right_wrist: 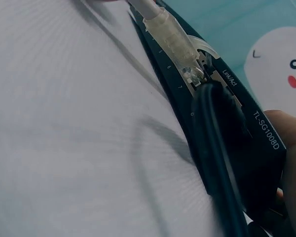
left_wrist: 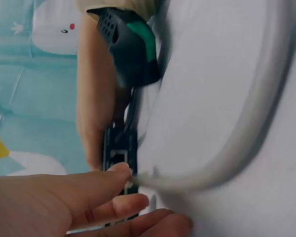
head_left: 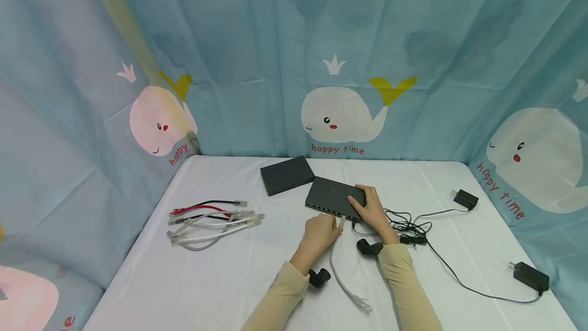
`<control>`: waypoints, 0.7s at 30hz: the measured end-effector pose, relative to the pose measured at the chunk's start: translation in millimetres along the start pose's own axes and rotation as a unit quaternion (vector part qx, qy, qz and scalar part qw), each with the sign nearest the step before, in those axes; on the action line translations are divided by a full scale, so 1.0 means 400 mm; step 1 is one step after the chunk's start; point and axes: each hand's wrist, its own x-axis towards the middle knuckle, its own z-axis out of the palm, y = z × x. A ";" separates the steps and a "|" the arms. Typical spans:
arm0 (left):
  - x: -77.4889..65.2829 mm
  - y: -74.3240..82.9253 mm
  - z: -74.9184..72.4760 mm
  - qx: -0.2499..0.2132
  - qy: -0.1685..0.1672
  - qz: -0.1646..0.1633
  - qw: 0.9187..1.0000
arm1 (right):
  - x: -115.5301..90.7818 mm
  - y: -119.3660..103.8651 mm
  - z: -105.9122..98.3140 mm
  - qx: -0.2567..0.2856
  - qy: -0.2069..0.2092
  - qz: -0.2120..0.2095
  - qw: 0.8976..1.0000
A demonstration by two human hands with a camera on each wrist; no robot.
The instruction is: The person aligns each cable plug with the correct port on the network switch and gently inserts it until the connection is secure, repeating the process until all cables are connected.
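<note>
My left hand (head_left: 319, 231) pinches a grey Ethernet cable (left_wrist: 212, 177) close behind its clear plug (right_wrist: 172, 44). The plug's tip sits right at a port in the front row of a black network switch (head_left: 332, 195), near the number 7. My right hand (head_left: 372, 213) grips the right end of that switch, thumb on top. A black power cord (right_wrist: 214, 148) runs into the same front side. From the left hand, the cable curves down to its other plug (head_left: 363, 304) on the table.
Behind the switch, a second black box (head_left: 287, 175) lies at an angle, corner against it. Several Ethernet cables (head_left: 211, 223) lie at left. Right of the hands are coiled black cords (head_left: 413, 229) and two power adapters (head_left: 466, 199). A printed curtain (head_left: 257, 65) hangs behind the white table (head_left: 151, 280).
</note>
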 end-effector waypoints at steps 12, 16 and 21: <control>-0.014 -0.112 -0.037 0.000 0.049 -0.037 0.998 | -0.001 0.000 0.000 -0.003 -0.004 -0.006 1.000; -0.019 -0.155 -0.057 -0.005 0.067 -0.043 0.997 | -0.003 -0.004 0.000 0.001 -0.001 -0.009 1.000; -0.036 -0.214 -0.087 0.009 0.105 -0.029 0.994 | -0.005 -0.003 0.002 -0.001 -0.002 -0.008 1.000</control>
